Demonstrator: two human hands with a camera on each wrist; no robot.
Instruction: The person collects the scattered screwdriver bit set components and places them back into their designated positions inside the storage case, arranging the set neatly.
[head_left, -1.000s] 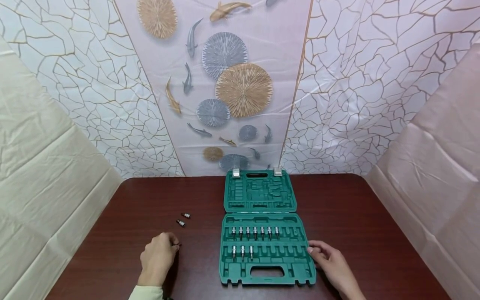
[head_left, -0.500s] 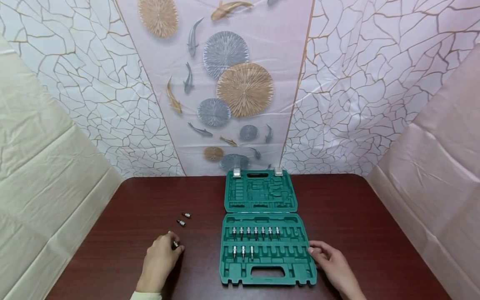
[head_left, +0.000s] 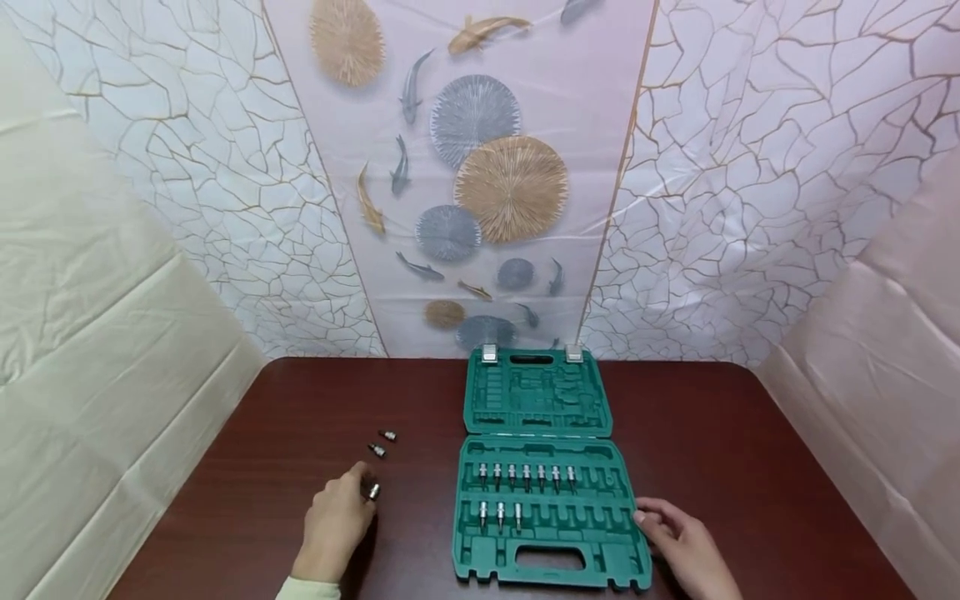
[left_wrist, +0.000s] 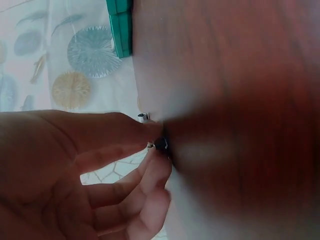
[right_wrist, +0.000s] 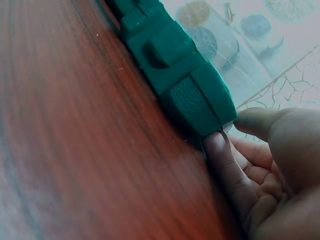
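Observation:
My left hand (head_left: 335, 521) pinches a small bit socket (head_left: 373, 492) between thumb and fingertips, close to the tabletop. In the left wrist view, the dark end of that bit socket (left_wrist: 161, 144) shows between the fingertips; the rest is hidden. Two more bit sockets, a nearer one (head_left: 377, 451) and a farther one (head_left: 387, 435), lie just beyond this hand. The green case (head_left: 551, 575) lies unfolded, with several bit sockets in its upper row and three in its lower row. My right hand (head_left: 686, 542) grips the case's right edge, thumb and finger around the rim (right_wrist: 212, 112).
The case's lid (head_left: 538, 396) lies back toward the wall, its two latches (head_left: 490, 353) at the far edge. Dark red-brown tabletop (head_left: 420, 533) separates the left hand from the case. Patterned cloth (head_left: 517, 283) hangs behind the table.
My left hand has turned the bit socket, so its shiny end now shows at the fingertips. The right hand stays at the case's edge. The whole head view has shifted slightly.

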